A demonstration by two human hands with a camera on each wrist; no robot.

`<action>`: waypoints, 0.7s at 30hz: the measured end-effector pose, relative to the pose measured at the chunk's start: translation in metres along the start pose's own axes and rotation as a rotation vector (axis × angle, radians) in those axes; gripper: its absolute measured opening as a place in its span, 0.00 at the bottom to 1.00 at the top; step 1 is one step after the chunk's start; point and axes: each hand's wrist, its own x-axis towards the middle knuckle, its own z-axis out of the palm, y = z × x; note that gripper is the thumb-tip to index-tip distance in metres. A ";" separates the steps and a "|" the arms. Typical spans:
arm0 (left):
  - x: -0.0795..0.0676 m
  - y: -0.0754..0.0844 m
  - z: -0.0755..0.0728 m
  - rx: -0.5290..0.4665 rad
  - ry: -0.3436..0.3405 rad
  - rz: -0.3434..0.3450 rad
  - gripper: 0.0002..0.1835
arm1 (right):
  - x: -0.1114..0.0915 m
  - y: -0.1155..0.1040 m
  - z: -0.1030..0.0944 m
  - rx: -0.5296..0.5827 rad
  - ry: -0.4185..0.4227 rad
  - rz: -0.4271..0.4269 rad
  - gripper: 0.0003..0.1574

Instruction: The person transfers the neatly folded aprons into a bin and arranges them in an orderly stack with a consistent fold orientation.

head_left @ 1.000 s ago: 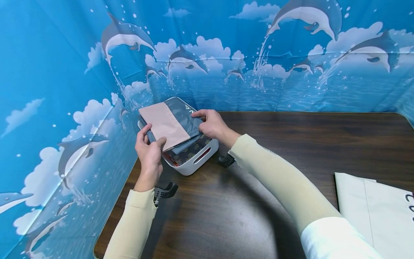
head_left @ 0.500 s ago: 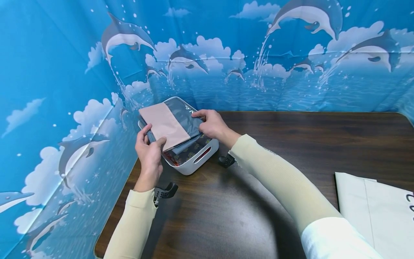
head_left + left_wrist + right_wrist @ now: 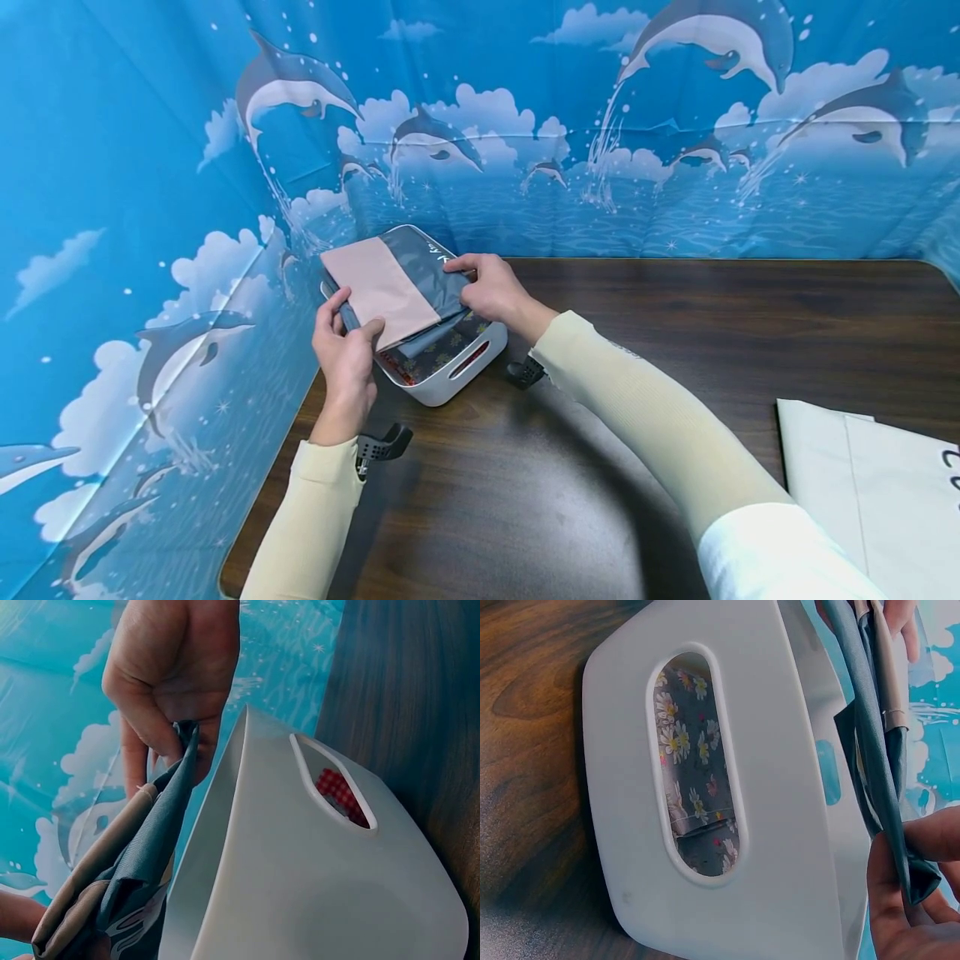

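A folded cloth, pale pink and blue-grey with white lettering, lies tilted over a white plastic basket. My left hand grips its near left edge, thumb on top of the pink part and fingers underneath. On the far right side my right hand pinches the blue-grey edge. In the right wrist view the right hand has that edge between thumb and fingers, and the layers hang beside the basket rim. Beneath it, dark floral fabric fills the basket; the basket's far side is partly hidden by the cloth.
Through the handle slot, red checked fabric shows in the left wrist view. The dark wooden table carries a folded off-white cloth with black lettering at the right. A blue dolphin-print curtain hangs behind and to the left.
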 end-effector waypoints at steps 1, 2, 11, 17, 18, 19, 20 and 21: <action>0.000 0.000 0.000 -0.001 0.001 0.000 0.37 | 0.000 0.000 0.000 0.001 0.001 0.001 0.34; 0.000 0.001 0.000 0.000 0.002 0.000 0.37 | 0.000 0.000 0.001 0.001 0.003 0.001 0.34; -0.003 0.005 0.000 -0.002 -0.002 -0.001 0.38 | -0.001 0.001 0.001 0.019 0.006 -0.002 0.35; 0.001 0.003 -0.005 0.267 -0.002 0.135 0.36 | 0.000 0.003 0.000 -0.082 0.018 -0.045 0.33; 0.001 0.002 -0.008 0.360 0.011 0.170 0.37 | 0.000 0.004 -0.001 -0.125 0.032 -0.061 0.33; 0.002 0.001 -0.010 0.449 0.030 0.199 0.38 | 0.000 0.005 -0.002 -0.164 0.045 -0.072 0.32; 0.003 0.000 -0.013 0.529 0.052 0.224 0.39 | 0.000 0.007 -0.003 -0.200 0.061 -0.079 0.32; 0.004 -0.001 -0.015 0.586 0.070 0.237 0.41 | 0.000 0.009 -0.005 -0.224 0.078 -0.081 0.32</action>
